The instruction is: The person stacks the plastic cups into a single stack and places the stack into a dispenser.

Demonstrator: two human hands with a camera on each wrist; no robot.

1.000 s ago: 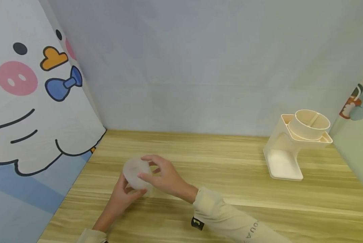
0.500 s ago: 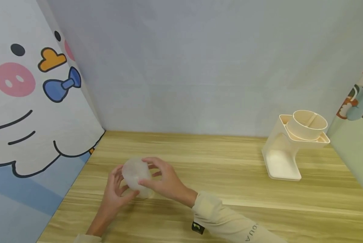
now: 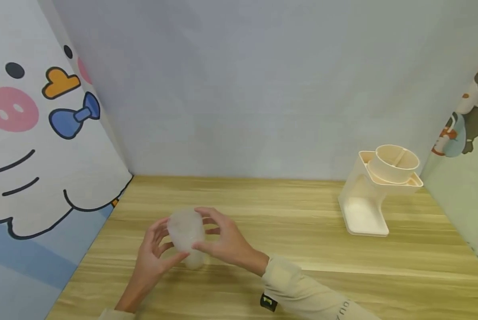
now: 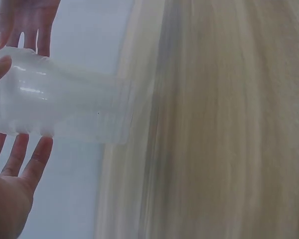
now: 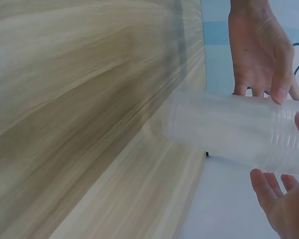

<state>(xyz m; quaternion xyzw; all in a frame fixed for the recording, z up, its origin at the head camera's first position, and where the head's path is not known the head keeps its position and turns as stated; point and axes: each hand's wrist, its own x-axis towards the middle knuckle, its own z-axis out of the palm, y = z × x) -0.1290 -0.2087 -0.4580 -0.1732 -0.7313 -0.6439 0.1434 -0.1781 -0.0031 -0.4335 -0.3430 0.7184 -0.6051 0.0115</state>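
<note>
A stack of translucent plastic cups (image 3: 186, 229) is held upright between both hands at the left of the wooden table, narrow end down. My left hand (image 3: 151, 251) grips its left side, thumb toward the front and fingers behind. From the right, my right hand (image 3: 227, 238) holds the upper part, its thumb on the near side and fingers at the far side. Ridges of stacked rims (image 5: 284, 134) show near the upper end in the right wrist view. The lower end stands close over the wooden tabletop (image 4: 214, 124) in the left wrist view.
At the right of the table stands a cream plastic stand (image 3: 363, 215) with a round open holder (image 3: 395, 164) on top, a bar across its inside. A grey cloth backdrop (image 3: 239, 89) rises behind the table. Cartoon-printed cloth (image 3: 23, 155) hangs at the left.
The cups have tipped so more of their side and lower end shows in the head view. My left hand has shifted its fingers around the side. The view has turned slightly right.
</note>
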